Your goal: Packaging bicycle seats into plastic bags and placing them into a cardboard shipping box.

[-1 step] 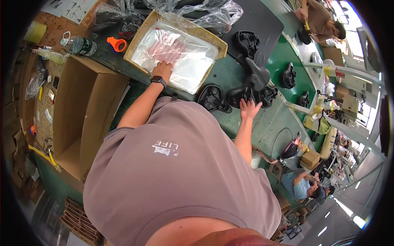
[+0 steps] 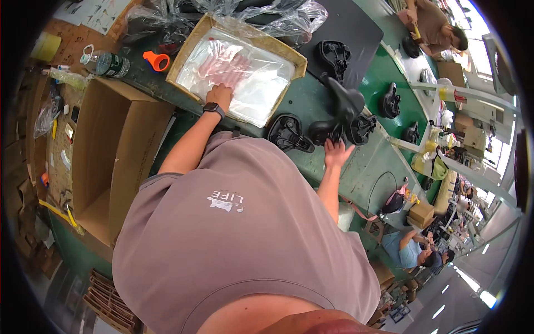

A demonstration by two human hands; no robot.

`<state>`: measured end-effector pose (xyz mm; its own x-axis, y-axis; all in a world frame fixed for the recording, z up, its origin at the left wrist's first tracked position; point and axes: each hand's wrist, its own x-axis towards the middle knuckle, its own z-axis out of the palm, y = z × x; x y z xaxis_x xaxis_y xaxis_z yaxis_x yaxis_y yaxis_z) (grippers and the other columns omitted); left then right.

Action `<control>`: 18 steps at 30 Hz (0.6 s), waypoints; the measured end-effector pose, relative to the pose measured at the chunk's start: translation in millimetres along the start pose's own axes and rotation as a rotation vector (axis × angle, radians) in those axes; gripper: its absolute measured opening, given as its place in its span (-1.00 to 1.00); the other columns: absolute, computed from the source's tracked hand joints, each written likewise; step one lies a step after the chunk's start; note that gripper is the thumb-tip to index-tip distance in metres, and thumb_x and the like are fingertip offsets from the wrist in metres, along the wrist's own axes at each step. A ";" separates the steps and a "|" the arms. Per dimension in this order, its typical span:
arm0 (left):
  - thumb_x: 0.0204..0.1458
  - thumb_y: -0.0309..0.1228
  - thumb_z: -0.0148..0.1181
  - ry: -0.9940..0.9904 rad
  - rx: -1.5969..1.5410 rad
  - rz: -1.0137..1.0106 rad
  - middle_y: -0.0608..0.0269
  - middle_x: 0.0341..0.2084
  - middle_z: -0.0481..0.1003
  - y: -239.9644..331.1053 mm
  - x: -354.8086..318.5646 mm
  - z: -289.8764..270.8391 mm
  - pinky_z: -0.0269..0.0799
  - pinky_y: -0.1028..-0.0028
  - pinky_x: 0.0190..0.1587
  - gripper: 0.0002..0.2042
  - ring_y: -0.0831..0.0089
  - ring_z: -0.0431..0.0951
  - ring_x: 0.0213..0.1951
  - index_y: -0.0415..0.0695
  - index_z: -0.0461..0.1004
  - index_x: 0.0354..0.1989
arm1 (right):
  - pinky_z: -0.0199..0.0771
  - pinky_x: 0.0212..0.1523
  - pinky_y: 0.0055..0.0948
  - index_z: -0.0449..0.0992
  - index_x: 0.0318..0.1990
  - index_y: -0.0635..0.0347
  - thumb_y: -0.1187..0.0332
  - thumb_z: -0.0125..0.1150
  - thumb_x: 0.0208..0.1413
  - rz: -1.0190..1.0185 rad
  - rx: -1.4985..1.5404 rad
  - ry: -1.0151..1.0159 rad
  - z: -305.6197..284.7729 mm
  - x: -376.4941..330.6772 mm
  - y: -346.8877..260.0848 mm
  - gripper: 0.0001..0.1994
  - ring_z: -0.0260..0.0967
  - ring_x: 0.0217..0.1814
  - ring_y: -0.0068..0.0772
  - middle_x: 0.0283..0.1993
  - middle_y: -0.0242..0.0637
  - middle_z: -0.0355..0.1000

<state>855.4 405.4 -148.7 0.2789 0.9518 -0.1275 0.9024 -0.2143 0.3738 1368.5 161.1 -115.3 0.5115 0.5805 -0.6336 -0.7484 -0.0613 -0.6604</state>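
My left hand (image 2: 221, 97), with a dark watch at the wrist, reaches into a shallow cardboard tray (image 2: 177, 62) of clear plastic bags (image 2: 260, 92). Its fingers are bent together on the near bags; the fingertips are partly hidden. On the right, my right hand (image 2: 336, 152) has its fingers hooked on the near end of a black bicycle saddle (image 2: 346, 103), thumb held apart. That saddle is tilted, its other end pointing away from me. Upturned saddles lie close by: one saddle (image 2: 289, 133) to the left, another saddle (image 2: 362, 129) to the right.
A further upturned saddle (image 2: 334, 58) lies near the dark mat (image 2: 364, 33). Plastic-wrapped items (image 2: 295, 19) are behind the tray. On the left are an orange ring-shaped tool (image 2: 157, 61), a water bottle (image 2: 108, 62) and a tall open carton (image 2: 125, 150). Co-workers sit at the right.
The black saddle under my right hand has shifted slightly, its far end swinging a little to the left. My left hand stays on the bags.
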 end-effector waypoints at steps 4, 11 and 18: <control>0.30 -0.21 0.30 -0.118 -0.157 0.109 0.01 -0.07 0.63 -5.7 9.2 8.0 0.58 -0.02 0.12 -0.77 -0.10 0.61 0.05 -0.06 0.79 -0.14 | 0.57 0.33 0.22 0.37 0.52 0.17 -0.60 0.05 0.31 0.099 0.055 0.154 -71.8 -79.5 24.7 0.02 0.53 0.28 0.22 0.41 -0.01 0.50; 0.36 -0.21 0.27 -0.240 -0.618 -0.049 -0.01 -0.19 0.78 45.7 8.2 2.2 0.66 0.19 -0.04 -0.72 0.13 0.79 -0.15 -0.17 0.74 -0.06 | 0.63 0.25 -0.05 0.25 0.53 0.29 0.21 0.77 0.03 0.130 -0.694 0.489 -95.6 -127.2 94.9 -0.02 0.63 0.21 -0.01 0.29 -0.03 0.55; 0.50 -0.30 0.11 -0.363 -1.142 -0.132 0.14 -0.19 0.76 78.0 10.8 41.1 0.67 0.35 -0.16 -0.76 0.41 0.77 -0.17 -0.22 0.61 -0.02 | 0.64 0.20 -0.07 0.33 0.24 0.46 0.21 0.80 -0.09 -0.306 -0.922 0.887 -64.9 -85.8 111.7 -0.14 0.61 0.17 0.10 0.23 0.19 0.55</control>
<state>942.3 390.0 -158.6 0.4480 0.7952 -0.4086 0.1713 0.3723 0.9122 1268.5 51.7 -160.9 0.9739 -0.0359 -0.2242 -0.1730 -0.7566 -0.6305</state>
